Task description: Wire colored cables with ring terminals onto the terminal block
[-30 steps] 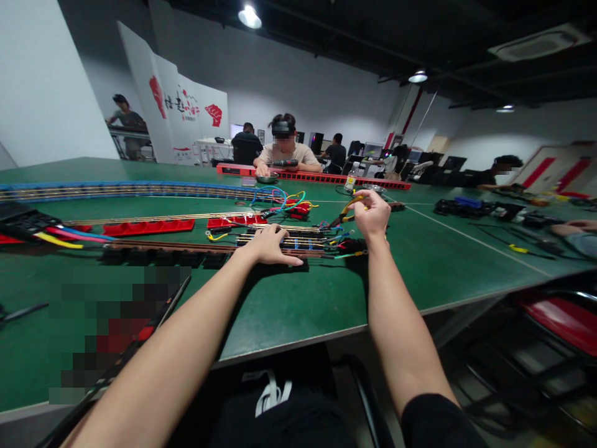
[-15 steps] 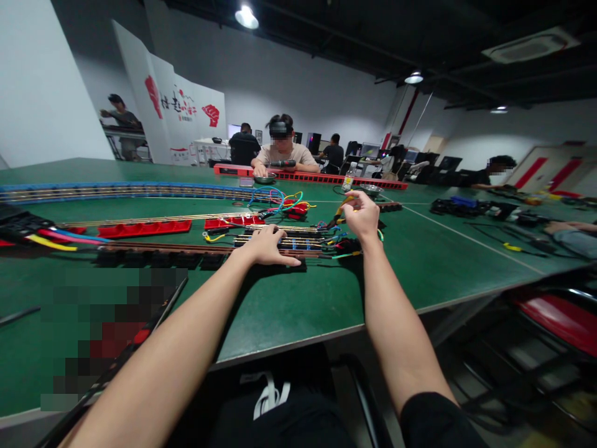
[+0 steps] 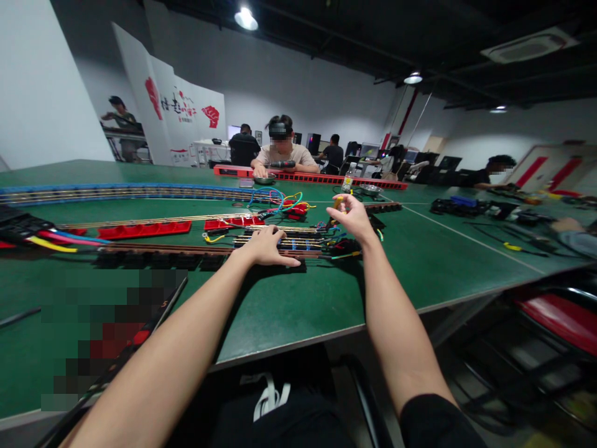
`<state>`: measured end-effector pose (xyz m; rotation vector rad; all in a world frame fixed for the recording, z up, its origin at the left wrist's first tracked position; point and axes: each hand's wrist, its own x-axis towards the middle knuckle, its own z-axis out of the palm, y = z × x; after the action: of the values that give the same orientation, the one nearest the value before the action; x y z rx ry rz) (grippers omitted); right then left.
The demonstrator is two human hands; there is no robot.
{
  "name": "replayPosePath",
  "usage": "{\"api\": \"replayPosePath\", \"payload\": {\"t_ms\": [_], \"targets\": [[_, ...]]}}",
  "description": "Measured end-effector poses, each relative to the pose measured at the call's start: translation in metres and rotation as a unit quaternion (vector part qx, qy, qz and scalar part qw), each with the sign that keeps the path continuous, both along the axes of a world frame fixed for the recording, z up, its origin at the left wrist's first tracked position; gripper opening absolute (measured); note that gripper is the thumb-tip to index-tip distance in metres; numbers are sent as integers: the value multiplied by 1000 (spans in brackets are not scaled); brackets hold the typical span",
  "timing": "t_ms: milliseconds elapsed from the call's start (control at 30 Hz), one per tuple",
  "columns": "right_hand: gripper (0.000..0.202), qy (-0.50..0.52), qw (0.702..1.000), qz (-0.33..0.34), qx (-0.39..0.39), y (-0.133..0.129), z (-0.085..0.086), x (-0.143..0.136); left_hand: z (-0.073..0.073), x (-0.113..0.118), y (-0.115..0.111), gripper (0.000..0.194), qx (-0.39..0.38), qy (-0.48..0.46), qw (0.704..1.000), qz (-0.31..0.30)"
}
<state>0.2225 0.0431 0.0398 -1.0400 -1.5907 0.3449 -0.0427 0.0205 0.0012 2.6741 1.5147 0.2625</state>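
My left hand [image 3: 268, 247] lies with spread fingers on a long black rail assembly [image 3: 303, 244] with copper strips and blue clips. Above the assembly's right end, my right hand [image 3: 351, 215] pinches a small yellow piece [image 3: 338, 202] between thumb and fingers; its full shape is hidden. Below that hand, a green and yellow wire [image 3: 347, 256] sticks out from the assembly. Coloured wires [image 3: 284, 200] loop over a red holder behind the hands.
A curved blue rail [image 3: 140, 193] and red holders [image 3: 144, 230] lie at the left. Beyond stand a bottle [image 3: 347, 180], metal bowls [image 3: 264, 178] and a long red rail [image 3: 317, 177]. A person sits opposite. Black parts [image 3: 457, 205] lie at the right.
My right hand has moved slightly left and down, and its thumb now points left with the yellow piece at the fingertips. My left hand has stayed in place.
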Motion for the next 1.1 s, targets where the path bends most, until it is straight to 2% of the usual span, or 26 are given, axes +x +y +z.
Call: {"api": "replayPosePath", "payload": {"t_ms": [200, 400, 500, 700, 933, 1100], "targets": [[47, -118, 992, -30, 18, -10, 0, -3, 1, 0, -1, 117, -1, -1, 1000, 2], [32, -216, 975, -26, 45, -16, -2, -23, 0, 0, 0, 113, 4, 0, 1000, 2], [30, -295, 953, -27, 59, -16, -10, -42, -1, 1, 0, 111, 5, 1, 1000, 1], [38, -449, 893, -27, 19, -20, -19, -65, -3, 1, 2, 112, 9, 9, 1000, -1], [48, -476, 879, 22, 2, -21, -18, -61, -3, 0, 3, 109, 5, 8, 1000, -2], [48, -423, 905, 46, 16, -18, -15, -51, -1, 1, 1, 106, 15, 3, 1000, -6]]}}
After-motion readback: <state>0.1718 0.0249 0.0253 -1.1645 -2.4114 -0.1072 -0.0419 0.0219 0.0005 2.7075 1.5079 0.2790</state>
